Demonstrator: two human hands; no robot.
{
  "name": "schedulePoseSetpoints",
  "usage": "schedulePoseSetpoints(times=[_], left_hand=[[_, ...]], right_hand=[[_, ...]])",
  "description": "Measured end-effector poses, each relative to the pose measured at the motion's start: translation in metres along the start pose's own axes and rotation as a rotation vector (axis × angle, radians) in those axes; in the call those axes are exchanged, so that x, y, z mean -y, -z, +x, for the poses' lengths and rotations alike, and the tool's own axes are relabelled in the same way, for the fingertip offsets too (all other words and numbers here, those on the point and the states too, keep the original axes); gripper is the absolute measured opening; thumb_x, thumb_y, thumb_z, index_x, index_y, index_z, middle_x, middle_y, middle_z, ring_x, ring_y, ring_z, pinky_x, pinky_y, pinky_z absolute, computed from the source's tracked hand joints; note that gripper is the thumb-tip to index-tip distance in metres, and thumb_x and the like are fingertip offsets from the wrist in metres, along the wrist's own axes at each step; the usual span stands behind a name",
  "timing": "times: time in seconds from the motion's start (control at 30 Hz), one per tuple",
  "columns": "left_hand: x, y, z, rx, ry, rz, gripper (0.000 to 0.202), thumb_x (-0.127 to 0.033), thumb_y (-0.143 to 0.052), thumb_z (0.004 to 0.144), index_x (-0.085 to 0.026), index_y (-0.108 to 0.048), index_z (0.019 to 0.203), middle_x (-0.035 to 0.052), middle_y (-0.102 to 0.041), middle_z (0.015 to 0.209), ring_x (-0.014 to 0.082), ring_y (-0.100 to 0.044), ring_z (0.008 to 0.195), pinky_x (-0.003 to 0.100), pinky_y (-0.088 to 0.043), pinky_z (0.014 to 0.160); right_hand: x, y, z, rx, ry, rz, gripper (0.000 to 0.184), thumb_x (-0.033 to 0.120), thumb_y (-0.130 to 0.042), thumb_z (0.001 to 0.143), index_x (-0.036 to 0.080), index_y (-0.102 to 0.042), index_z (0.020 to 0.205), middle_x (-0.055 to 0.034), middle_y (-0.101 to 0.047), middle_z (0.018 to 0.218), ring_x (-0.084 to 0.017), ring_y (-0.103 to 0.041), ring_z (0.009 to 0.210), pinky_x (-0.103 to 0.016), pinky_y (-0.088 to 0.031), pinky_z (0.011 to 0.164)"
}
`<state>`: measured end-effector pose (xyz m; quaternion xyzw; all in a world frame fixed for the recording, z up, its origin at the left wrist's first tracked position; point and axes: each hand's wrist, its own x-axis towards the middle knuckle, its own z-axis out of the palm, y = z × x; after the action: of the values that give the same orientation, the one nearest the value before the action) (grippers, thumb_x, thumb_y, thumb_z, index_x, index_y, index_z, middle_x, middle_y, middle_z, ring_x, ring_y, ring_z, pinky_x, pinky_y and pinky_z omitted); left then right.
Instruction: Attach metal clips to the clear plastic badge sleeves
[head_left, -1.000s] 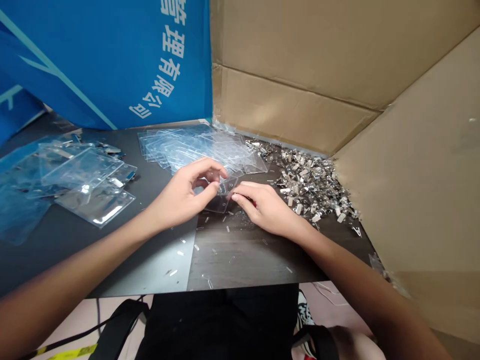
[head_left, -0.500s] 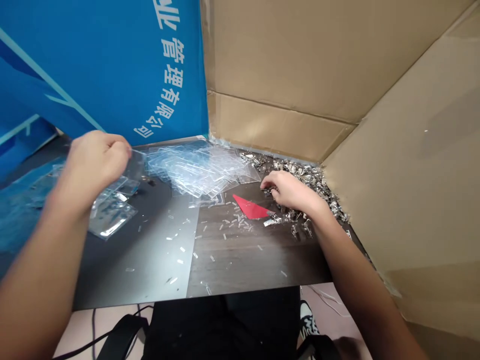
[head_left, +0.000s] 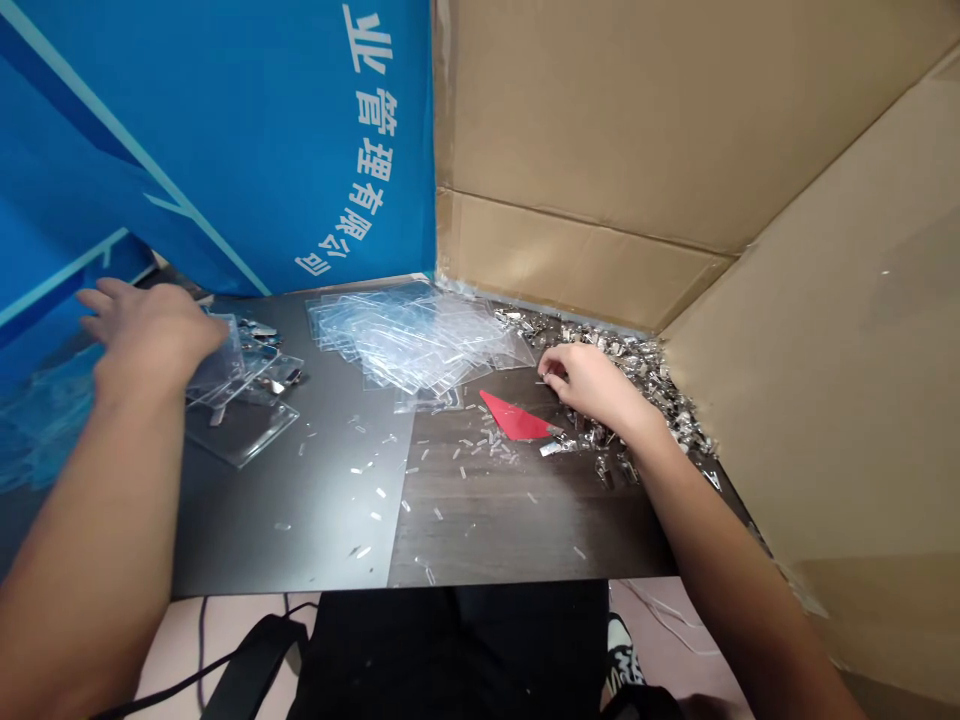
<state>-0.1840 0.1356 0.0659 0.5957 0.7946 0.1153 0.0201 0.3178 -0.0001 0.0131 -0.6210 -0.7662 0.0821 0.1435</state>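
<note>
At the left side of the table my left hand [head_left: 150, 330] has its fingers spread, over a small stack of clear plastic badge holders fitted with metal clips. One clear holder [head_left: 217, 355] stands tilted beside its thumb; whether they touch I cannot tell. The lowest holder [head_left: 251, 430] lies flat on the tabletop. My right hand [head_left: 589, 385] is closed in a pinch at the near left edge of a heap of metal clips [head_left: 667, 390]. A small bit of metal, apparently a clip, shows at its fingertips, mostly hidden.
A spread pile of clear plastic sleeves [head_left: 412, 340] lies at the back middle. A red triangular piece [head_left: 517, 415] and several small clear strips [head_left: 499, 450] are on the dark table [head_left: 480, 540]. Cardboard walls [head_left: 585, 130] and a blue banner [head_left: 300, 120] bound the back.
My left hand has moved left and its fingers have spread from a closed grip, leaving a clear holder at the stack. My right hand's fingertips have drawn together by the clips. The view has shifted slightly.
</note>
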Motion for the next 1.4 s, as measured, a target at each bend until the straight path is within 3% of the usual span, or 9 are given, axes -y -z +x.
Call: schedulePoseSetpoints(times=[0.1,0.17,0.3,0.4,0.6,0.73,0.87,1.23,1.4], left_hand=[[-0.005,-0.001,-0.008,-0.039,0.178,0.054,0.08,-0.027,-0.078,0.076,0.008,-0.061,0.146,0.0446,-0.02,0.181,0.0675,-0.019,0.168,0.088,-0.034,0.124],[-0.017,-0.004,-0.018,-0.121,0.058,0.052,0.078,-0.028,-0.075,0.081,0.006,-0.058,0.149,0.0456,-0.027,0.177,0.0672,-0.028,0.164,0.086,-0.04,0.12],[-0.053,-0.023,-0.038,-0.14,-0.469,0.018,0.05,-0.035,-0.049,0.102,0.0,-0.072,0.13,0.0344,-0.065,0.138,0.0489,-0.059,0.139,0.066,-0.049,0.12],[-0.086,-0.046,-0.06,-0.068,-0.926,-0.101,0.044,-0.036,-0.043,0.107,-0.011,-0.077,0.119,0.0245,-0.072,0.126,0.0388,-0.065,0.127,0.056,-0.053,0.119],[-0.13,-0.088,-0.112,0.134,-1.4,-0.277,0.041,-0.037,-0.047,0.116,-0.019,-0.078,0.136,0.0183,-0.063,0.169,0.0384,-0.053,0.157,0.061,-0.042,0.132],[-0.135,-0.102,-0.121,0.234,-1.37,-0.254,0.051,-0.039,-0.043,0.118,-0.019,-0.068,0.158,0.0169,-0.049,0.182,0.0437,-0.034,0.173,0.071,-0.027,0.138],[-0.135,-0.106,-0.119,0.267,-1.33,-0.283,0.055,-0.038,-0.036,0.12,-0.017,-0.062,0.165,0.0184,-0.052,0.18,0.0435,-0.036,0.172,0.073,-0.023,0.136],[-0.138,-0.078,-0.134,0.068,-1.103,-0.897,0.03,-0.024,-0.058,0.11,-0.02,-0.079,0.131,0.0155,-0.078,0.142,0.029,-0.076,0.13,0.054,-0.058,0.119],[-0.138,-0.076,-0.147,0.248,-0.783,-1.232,0.04,-0.028,-0.077,0.095,-0.018,-0.076,0.133,0.0168,-0.071,0.149,0.022,-0.082,0.102,0.044,-0.069,0.099]], right_hand=[[0.007,0.001,-0.001,-0.093,-0.006,0.023,0.026,0.007,-0.062,0.096,0.017,-0.085,0.1,-0.0118,-0.085,0.099,-0.027,-0.074,0.094,-0.041,-0.055,0.091],[0.011,0.0,-0.002,-0.136,-0.015,0.024,0.027,0.007,-0.061,0.096,0.018,-0.085,0.102,-0.0111,-0.084,0.099,-0.027,-0.073,0.093,-0.042,-0.055,0.091],[0.013,-0.006,-0.001,-0.187,-0.027,0.04,0.03,0.009,-0.059,0.097,0.019,-0.086,0.103,-0.0118,-0.082,0.099,-0.029,-0.073,0.097,-0.046,-0.056,0.097],[0.014,-0.015,0.0,-0.226,-0.006,0.068,0.034,0.013,-0.053,0.103,0.019,-0.086,0.106,-0.0147,-0.081,0.108,-0.033,-0.072,0.109,-0.052,-0.054,0.106],[0.021,-0.03,0.001,-0.22,0.018,0.105,0.038,0.017,-0.047,0.108,0.02,-0.084,0.116,-0.0179,-0.078,0.116,-0.036,-0.068,0.116,-0.056,-0.052,0.11],[0.023,-0.031,0.0,-0.204,0.022,0.107,0.037,0.019,-0.048,0.11,0.02,-0.084,0.118,-0.0184,-0.078,0.117,-0.037,-0.068,0.115,-0.056,-0.052,0.11],[0.027,-0.03,-0.003,-0.211,0.018,0.118,0.037,0.019,-0.047,0.111,0.02,-0.083,0.118,-0.0183,-0.077,0.116,-0.037,-0.068,0.116,-0.056,-0.052,0.11],[0.038,-0.038,-0.004,-0.292,-0.106,0.521,0.037,0.021,-0.05,0.107,0.022,-0.065,0.14,-0.0129,-0.076,0.113,-0.028,-0.077,0.102,-0.049,-0.061,0.1],[0.049,-0.038,-0.007,-0.36,-0.18,0.789,0.025,0.035,-0.076,0.095,0.025,-0.066,0.116,-0.0094,-0.08,0.102,-0.026,-0.08,0.093,-0.047,-0.067,0.091]])
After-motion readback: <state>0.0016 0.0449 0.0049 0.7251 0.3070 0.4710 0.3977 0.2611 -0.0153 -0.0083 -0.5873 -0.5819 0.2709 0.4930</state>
